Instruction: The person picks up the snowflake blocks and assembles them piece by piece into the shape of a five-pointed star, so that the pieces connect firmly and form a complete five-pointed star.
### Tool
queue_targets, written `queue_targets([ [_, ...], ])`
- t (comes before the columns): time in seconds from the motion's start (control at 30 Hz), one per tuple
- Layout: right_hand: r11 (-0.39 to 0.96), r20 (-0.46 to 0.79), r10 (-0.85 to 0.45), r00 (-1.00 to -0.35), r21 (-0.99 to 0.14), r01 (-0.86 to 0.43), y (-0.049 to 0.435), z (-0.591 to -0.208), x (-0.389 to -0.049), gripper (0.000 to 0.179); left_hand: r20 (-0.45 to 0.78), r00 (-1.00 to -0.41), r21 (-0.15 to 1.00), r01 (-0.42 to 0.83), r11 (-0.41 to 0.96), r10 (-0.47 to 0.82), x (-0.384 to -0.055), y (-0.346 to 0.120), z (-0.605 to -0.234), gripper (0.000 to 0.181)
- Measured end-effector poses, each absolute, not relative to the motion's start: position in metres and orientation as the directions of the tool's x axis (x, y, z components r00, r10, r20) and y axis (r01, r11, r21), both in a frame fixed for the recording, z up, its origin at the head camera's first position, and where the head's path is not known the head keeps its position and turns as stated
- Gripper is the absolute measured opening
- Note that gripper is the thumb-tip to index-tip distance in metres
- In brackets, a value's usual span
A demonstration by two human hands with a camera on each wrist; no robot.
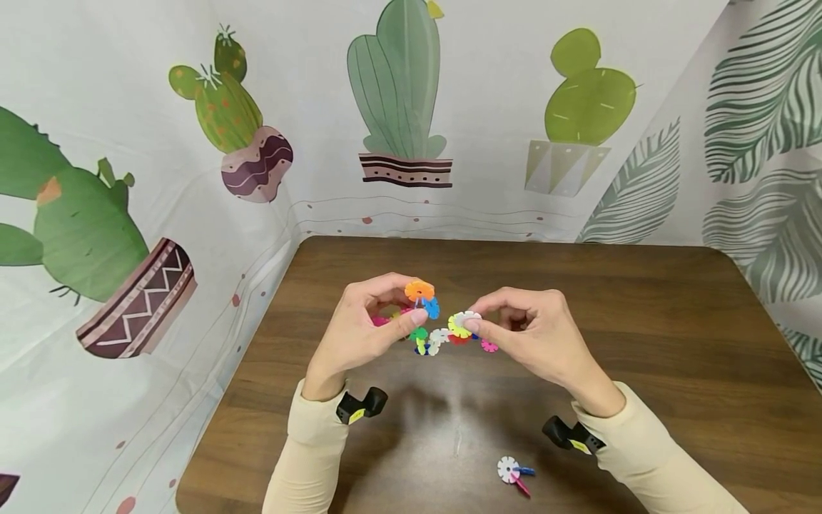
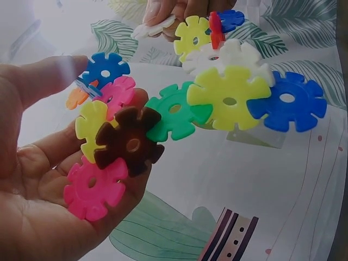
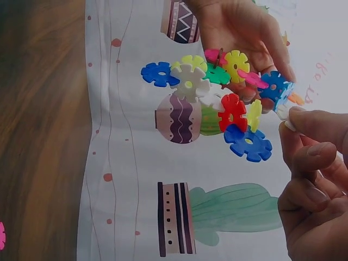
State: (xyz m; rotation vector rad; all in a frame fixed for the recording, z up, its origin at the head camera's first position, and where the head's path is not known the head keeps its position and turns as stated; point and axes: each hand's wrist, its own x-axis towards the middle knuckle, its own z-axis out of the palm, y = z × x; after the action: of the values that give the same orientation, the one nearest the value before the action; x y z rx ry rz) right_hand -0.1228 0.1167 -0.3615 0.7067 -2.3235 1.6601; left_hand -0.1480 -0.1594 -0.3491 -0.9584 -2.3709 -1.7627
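Note:
My left hand (image 1: 369,321) grips a joined cluster of colourful notched plastic discs, its thumb against a blue disc (image 1: 431,308) beside an orange disc (image 1: 419,290). In the left wrist view, a brown disc (image 2: 133,142), a green disc (image 2: 176,110) and a pink disc (image 2: 92,190) are linked beside its fingers. The cluster stretches toward my right hand (image 1: 536,335), with a red disc (image 3: 232,112) and a blue disc (image 3: 249,145) on one branch. Between thumb and index finger, my right hand pinches a white disc (image 2: 157,27). Its far side is hidden by the fingers.
On the wooden table (image 1: 674,343), a white disc (image 1: 508,469) with blue and pink discs attached lies near the front. Another pink disc (image 1: 489,345) shows by the right hand's fingers. A cactus-print cloth (image 1: 488,86) hangs behind the table.

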Motion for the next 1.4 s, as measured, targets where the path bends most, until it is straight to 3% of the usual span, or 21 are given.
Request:
queue_targets([
  [1.4,0.265,0.458,-0.258,-0.851,-0.813,-0.518,0.113,-0.349,-0.119,0.022,0.404,-0.8,0.86,0.497,0.113,0.444,-0.143,-0.144,-0.344,0.027],
])
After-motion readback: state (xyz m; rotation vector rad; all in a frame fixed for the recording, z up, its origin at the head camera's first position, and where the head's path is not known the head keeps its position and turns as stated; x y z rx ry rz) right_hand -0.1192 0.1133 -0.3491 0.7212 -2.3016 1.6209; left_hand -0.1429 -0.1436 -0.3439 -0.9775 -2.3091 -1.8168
